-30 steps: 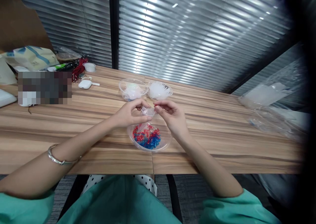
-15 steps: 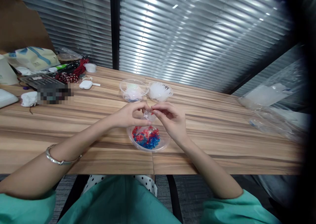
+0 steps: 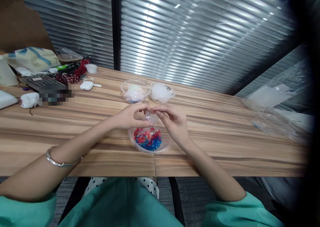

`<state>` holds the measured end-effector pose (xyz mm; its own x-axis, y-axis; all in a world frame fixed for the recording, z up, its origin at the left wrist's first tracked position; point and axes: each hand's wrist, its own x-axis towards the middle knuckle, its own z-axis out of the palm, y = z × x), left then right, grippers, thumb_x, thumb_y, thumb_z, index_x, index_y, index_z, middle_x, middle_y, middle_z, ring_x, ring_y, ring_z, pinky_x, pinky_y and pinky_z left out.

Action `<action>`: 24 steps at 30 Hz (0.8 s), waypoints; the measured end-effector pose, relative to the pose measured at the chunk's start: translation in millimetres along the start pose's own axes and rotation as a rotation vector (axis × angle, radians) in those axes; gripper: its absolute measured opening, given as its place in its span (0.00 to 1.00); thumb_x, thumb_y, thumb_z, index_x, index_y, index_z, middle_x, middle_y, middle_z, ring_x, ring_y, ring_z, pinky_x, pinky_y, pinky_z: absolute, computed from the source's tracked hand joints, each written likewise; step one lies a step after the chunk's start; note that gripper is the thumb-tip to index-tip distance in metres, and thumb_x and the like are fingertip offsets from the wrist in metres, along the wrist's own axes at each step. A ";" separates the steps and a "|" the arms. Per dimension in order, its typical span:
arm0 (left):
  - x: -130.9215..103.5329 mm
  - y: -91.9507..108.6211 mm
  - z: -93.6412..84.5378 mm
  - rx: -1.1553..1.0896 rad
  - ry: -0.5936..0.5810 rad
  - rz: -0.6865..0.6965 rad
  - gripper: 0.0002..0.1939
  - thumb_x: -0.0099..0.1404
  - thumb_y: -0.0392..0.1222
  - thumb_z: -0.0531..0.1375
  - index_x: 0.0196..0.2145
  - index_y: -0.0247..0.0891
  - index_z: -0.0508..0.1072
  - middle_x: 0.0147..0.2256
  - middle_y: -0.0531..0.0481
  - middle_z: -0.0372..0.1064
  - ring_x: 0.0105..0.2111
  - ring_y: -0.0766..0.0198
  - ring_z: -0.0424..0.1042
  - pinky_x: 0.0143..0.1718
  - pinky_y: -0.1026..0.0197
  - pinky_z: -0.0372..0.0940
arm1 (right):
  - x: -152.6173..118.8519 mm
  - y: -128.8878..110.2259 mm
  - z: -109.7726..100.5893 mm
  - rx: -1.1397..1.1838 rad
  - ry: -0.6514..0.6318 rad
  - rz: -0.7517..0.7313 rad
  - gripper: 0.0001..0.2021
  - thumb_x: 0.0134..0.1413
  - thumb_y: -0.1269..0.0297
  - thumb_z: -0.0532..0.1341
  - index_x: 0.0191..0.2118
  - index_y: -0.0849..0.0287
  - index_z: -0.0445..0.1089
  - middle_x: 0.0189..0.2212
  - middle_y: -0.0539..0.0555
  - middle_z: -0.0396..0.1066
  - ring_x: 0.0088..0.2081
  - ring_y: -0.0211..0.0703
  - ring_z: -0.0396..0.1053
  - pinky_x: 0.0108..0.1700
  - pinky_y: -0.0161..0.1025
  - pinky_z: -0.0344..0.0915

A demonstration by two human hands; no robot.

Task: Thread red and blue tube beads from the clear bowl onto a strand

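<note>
Left hand point(image 3: 131, 116) + right hand point(image 3: 172, 120) meeting fingertip to fingertip above near bowl point(image 3: 151, 139), both pinching same small clear plastic bag point(image 3: 150, 117); fingers closed on its top edge, bag hanging down toward bowl. Bag contents too small to tell; looks near empty, or maybe a few bits inside. Bowl, clear plastic, just under hands near table point(image 3: 225, 133) front edge, holding heap of red + blue pieces point(image 3: 148, 139). By look of it: pieces still loose in bowl, bag top being worked at, so early-to-mid stage, most of heap not bagged. Beyond hands, two more clear bowls side by side: left one point(image 3: 135, 91) w/ pale stuff, right one point(image 3: 162, 92) w/ white fibre-like stuff. Far right, stack of clear bags point(image 3: 272, 100). Far left, clutter: white earbud case point(image 3: 86, 85), red cords point(image 3: 75, 74), small white cup point(image 3: 91, 68). Silver bangle point(image 3: 60, 161) on left wrist.
</note>
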<state>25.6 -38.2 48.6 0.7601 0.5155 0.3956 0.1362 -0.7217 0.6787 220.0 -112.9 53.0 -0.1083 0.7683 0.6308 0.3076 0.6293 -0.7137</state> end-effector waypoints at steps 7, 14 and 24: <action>0.7 -0.1 0.5 -0.016 -0.008 0.002 0.24 0.60 0.55 0.65 0.49 0.37 0.72 0.49 0.45 0.72 0.49 0.55 0.70 0.51 0.54 0.65 | 0.2 -1.7 -1.6 -0.012 -0.033 -0.003 0.10 0.66 0.70 0.58 0.45 0.53 0.76 0.42 0.49 0.78 0.45 0.39 0.75 0.51 0.39 0.69; 0.5 -1.0 0.6 -0.012 0.002 0.026 0.24 0.60 0.55 0.65 0.48 0.36 0.72 0.49 0.44 0.72 0.49 0.55 0.70 0.51 0.55 0.65 | 0.9 -1.5 -3.3 -0.065 -0.061 -0.047 0.14 0.65 0.75 0.56 0.45 0.51 0.76 0.44 0.50 0.77 0.48 0.41 0.73 0.54 0.43 0.68; -0.3 4.4 -0.7 -0.064 -0.027 -0.012 0.24 0.61 0.54 0.65 0.50 0.38 0.70 0.50 0.45 0.70 0.51 0.56 0.69 0.53 0.54 0.63 | -0.6 -5.6 -0.5 -0.065 -0.035 -0.017 0.11 0.65 0.71 0.58 0.47 0.53 0.74 0.46 0.52 0.75 0.50 0.41 0.72 0.54 0.42 0.68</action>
<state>25.5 -41.3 51.9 0.7758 0.5107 0.3705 0.1054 -0.6840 0.7219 218.8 -117.0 56.8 -0.1467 0.7620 0.6308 0.3659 0.6343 -0.6810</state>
